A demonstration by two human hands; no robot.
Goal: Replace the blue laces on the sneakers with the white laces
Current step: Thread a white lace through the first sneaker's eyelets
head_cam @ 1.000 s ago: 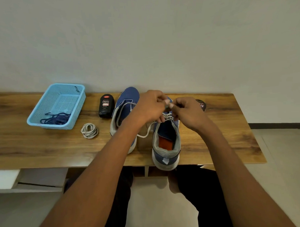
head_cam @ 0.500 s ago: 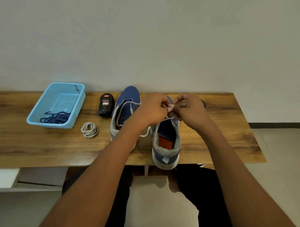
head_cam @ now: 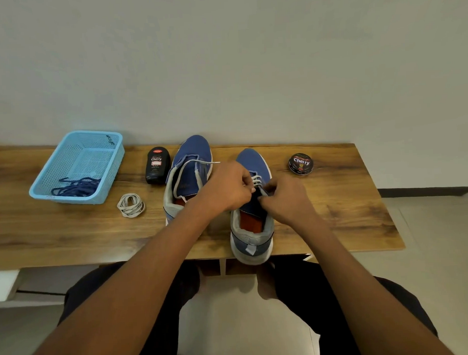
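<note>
Two blue sneakers stand on the wooden table (head_cam: 348,213). The right sneaker (head_cam: 252,229) is nearest me, heel over the front edge, with a white lace (head_cam: 256,179) threaded through its lower eyelets. My left hand (head_cam: 228,189) pinches one end of that lace, and the free end trails left across the left sneaker (head_cam: 190,168). My right hand (head_cam: 286,199) pinches the lace at the right eyelets. The left sneaker has no lace in it. A coiled white lace (head_cam: 131,205) lies on the table. The blue laces (head_cam: 75,187) sit in the light blue basket (head_cam: 67,154).
A black Cherry polish bottle (head_cam: 157,165) stands between the basket and the left sneaker. A round Cherry polish tin (head_cam: 301,163) sits at the back right. A wall runs close behind the table. My legs are under the front edge.
Both hands have moved down and toward me along the right sneaker. The lace end in my left hand now stretches left over the other sneaker, and the polish tin is uncovered.
</note>
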